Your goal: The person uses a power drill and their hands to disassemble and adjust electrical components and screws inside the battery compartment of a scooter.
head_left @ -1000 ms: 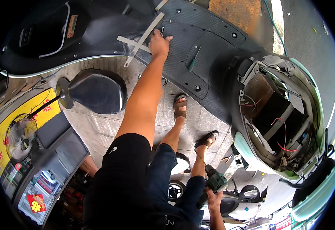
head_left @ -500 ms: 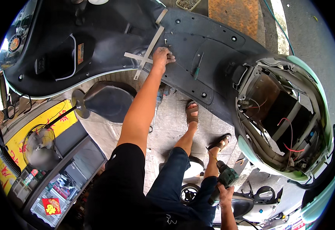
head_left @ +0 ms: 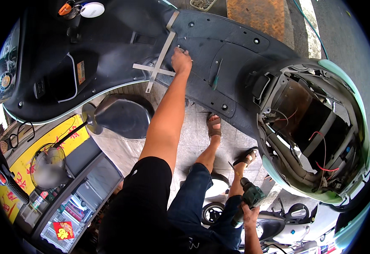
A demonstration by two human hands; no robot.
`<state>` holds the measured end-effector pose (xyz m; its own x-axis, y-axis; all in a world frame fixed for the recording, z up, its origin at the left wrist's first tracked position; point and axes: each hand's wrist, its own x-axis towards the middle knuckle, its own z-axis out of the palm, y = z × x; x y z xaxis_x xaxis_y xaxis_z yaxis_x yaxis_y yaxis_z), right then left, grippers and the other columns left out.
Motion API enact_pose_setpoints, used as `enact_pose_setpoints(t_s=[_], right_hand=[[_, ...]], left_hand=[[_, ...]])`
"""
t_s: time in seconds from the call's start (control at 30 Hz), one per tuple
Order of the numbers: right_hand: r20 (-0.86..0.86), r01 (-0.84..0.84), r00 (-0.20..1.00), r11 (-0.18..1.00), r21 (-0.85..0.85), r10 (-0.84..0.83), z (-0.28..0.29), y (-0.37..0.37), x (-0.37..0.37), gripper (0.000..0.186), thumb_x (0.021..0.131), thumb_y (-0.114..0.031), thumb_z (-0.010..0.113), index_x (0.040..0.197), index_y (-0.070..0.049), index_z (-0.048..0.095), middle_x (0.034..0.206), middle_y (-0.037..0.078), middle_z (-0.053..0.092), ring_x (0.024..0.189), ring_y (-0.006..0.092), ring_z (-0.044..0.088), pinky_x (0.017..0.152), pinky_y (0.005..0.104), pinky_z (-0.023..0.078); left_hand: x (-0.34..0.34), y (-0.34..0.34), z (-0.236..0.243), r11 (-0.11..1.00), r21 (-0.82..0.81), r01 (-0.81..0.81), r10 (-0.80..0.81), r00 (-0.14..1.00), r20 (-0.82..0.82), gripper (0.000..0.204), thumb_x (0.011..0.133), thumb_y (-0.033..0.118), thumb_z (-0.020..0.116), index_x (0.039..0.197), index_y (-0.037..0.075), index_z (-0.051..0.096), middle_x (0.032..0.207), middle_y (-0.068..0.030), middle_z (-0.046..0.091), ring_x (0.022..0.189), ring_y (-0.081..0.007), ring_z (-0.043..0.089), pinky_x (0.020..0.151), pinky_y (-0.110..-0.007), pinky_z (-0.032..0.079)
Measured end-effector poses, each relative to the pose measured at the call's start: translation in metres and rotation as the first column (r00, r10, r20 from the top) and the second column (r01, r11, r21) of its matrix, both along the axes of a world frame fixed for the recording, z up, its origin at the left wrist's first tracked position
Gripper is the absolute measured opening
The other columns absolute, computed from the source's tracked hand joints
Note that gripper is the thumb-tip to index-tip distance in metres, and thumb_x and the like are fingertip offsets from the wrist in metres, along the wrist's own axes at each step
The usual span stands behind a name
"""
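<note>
The left arm (head_left: pixel 166 116) is pointing far out front, the left grip (head_left: pixel 181 62) resting half-curled; down low, the right grip (head_left: pixel 249 215) is sitting with fingers (head_left: pixel 245 207) wrapping round.

The one wide fisheye view looks steeply down from the head of the person (head_left: pixel 140 203) beside the dark floorboard (head_left: pixel 237 63), facing across it from near by; its round field also takes in the ground (head_left: pixel 196 127) on both sides of that floorboard.

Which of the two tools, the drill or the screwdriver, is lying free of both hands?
The screwdriver with the teal handle, lying on the dark footboard; the drill, by contrast, is gripped in the right hand.
</note>
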<state>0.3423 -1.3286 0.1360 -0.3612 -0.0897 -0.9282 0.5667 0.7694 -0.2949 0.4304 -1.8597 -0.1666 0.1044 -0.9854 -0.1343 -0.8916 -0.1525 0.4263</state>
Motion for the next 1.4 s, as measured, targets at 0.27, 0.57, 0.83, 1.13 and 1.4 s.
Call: enact_pose_setpoints(t_s=[0.27,0.57,0.83,1.13,1.4], right_hand=[[0.061,0.015,0.998,0.999,-0.039,-0.012,-0.016,0.016,0.006,0.026,0.078,-0.007,0.067,0.102,0.001,0.06,0.086,0.007,0.064,0.069,0.0162,0.062,0.065,0.0292,0.05],[-0.022,0.03,0.999,1.0,-0.003,-0.03,-0.01,-0.001,0.009,0.028,0.078,-0.009,0.066,0.103,0.001,0.061,0.087,0.007,0.065,0.069,0.0158,0.063,0.066,0.029,0.05],[0.059,-0.026,0.998,0.999,-0.027,0.027,-0.02,-0.002,0.009,0.023,0.078,-0.007,0.066,0.099,0.0,0.06,0.085,0.006,0.064,0.069,0.0141,0.061,0.065,0.0272,0.05],[0.014,0.02,1.0,1.0,-0.024,-0.019,-0.014,-0.012,0.014,0.022,0.078,-0.007,0.066,0.098,0.001,0.062,0.082,0.007,0.066,0.068,0.0152,0.063,0.064,0.0279,0.05],[0.01,-0.096,0.995,0.995,0.038,0.095,-0.034,0.017,0.023,0.028,0.076,-0.011,0.067,0.101,0.001,0.062,0.088,0.006,0.066,0.08,0.0149,0.062,0.073,0.0296,0.049]], left_hand=[[0.029,0.008,0.023,0.9,0.427,0.085,0.303,0.581,-0.755,0.013,0.085,0.01,0.047,0.095,0.004,0.053,0.067,-0.0047,0.053,0.056,-0.0177,0.051,0.054,-0.035,0.043],[0.014,0.03,0.022,0.979,0.137,0.149,-0.088,0.923,-0.375,0.026,0.087,0.027,0.062,0.082,0.003,0.053,0.068,-0.0126,0.06,0.064,-0.031,0.06,0.063,-0.042,0.048],[0.008,0.023,0.016,0.86,0.011,0.51,-0.508,0.854,0.115,0.02,0.088,0.016,0.06,0.09,-0.001,0.051,0.073,-0.0183,0.064,0.068,-0.0365,0.064,0.065,-0.047,0.049],[0.007,-0.025,0.022,0.887,0.401,0.23,0.404,0.036,-0.914,0.012,0.092,0.017,0.055,0.098,0.008,0.051,0.088,-0.0096,0.06,0.076,-0.0181,0.06,0.061,-0.031,0.048],[-0.029,-0.049,0.009,0.982,0.082,0.171,-0.176,0.983,0.056,0.028,0.087,0.029,0.061,0.098,0.004,0.055,0.096,-0.0214,0.066,0.095,-0.04,0.062,0.084,-0.048,0.046]])
